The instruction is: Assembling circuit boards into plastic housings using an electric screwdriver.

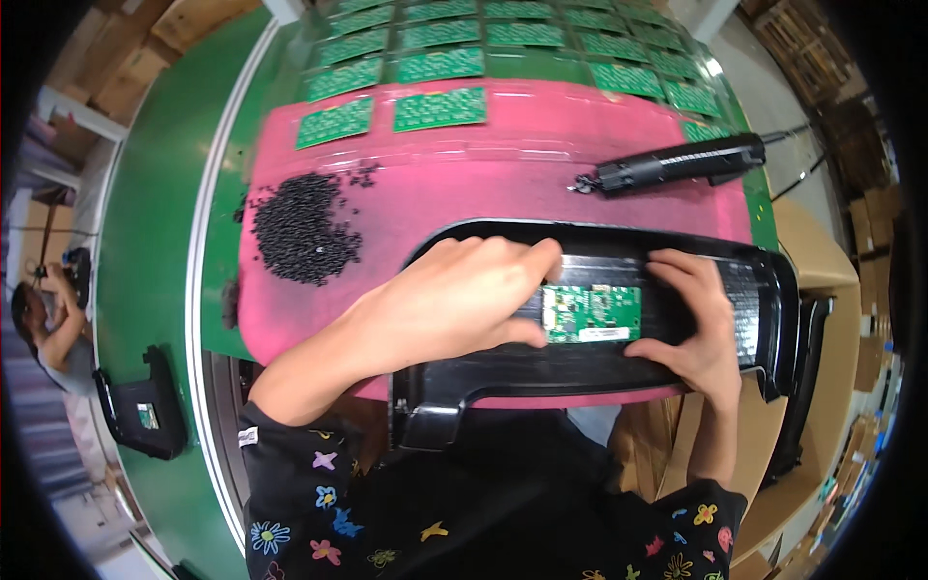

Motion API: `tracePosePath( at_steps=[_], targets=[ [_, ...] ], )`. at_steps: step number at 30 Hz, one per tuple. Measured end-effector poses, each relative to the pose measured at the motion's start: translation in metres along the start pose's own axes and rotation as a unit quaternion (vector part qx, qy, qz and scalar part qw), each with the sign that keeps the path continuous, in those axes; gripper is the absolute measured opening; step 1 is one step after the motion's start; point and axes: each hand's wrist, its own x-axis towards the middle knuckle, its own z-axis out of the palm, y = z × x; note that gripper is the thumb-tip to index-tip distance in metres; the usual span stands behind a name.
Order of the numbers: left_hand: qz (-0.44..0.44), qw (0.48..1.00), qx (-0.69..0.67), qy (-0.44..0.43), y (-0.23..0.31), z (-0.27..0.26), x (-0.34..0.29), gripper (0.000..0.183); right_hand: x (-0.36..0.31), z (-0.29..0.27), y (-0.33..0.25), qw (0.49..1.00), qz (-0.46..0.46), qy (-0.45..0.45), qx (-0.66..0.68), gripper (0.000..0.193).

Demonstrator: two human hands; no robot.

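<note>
Spanning the left end of the green circuit board [604,314] in the head view, the left hand [459,295] is curving half open, thumb and forefinger apart; whether it is gripping, cannot tell. The right hand [704,324] is standing more widely open, its thumb resting near the board's lower right corner. The board is lying inside the black plastic housing [483,379], which is overlapping the near edge of the pink mat [464,193]. A corded electric screwdriver [681,164] is lying near the mat's right edge; piled black screws [304,232] are sitting toward its left edge.
</note>
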Motion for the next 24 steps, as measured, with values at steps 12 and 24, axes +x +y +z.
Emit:
tracePosePath(
  at_steps=[12, 24],
  targets=[
    [-0.369, 0.885, 0.210, 0.193, -0.087, -0.059, -0.022, 0.019, 0.065, -0.065, 0.075, 0.964, 0.214, 0.115, 0.104, 0.051],
    [-0.356, 0.892, 0.241, 0.142, -0.088, -0.061, -0.013, 0.019, 0.131, 0.017, 0.005, 0.825, 0.142, 0.159, 0.523, 0.034]
  ],
)
